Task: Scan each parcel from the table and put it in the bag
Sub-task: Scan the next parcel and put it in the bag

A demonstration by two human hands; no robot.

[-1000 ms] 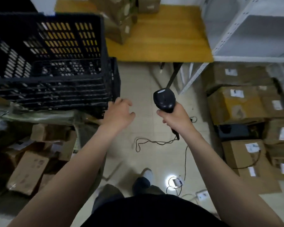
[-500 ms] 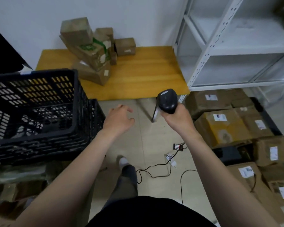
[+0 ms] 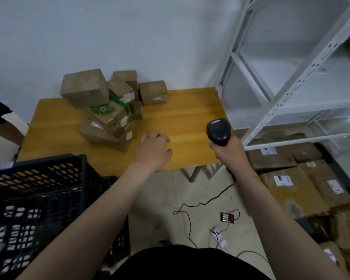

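Gripping one scanner (image 3: 218, 131), right hand (image 3: 229, 153); left hand (image 3: 153, 151) relaxed, empty; roughly six parcels (image 3: 85, 87) stacked.

Reaches forward with both bare arms, the left one coming up from the bottom left and the right one from the bottom right. Holds the left hand (image 3: 153, 151) out with its back facing up, fingers (image 3: 160, 138) loose and a little bent, thumb sticking out to the right side. Holds nothing in that hand. Grips a black scanner (image 3: 218, 131) in the right hand (image 3: 229, 151), with fingers and thumb curled tight round the handle and the head poking up above the fist. Holds the two hands near each other, not touching.
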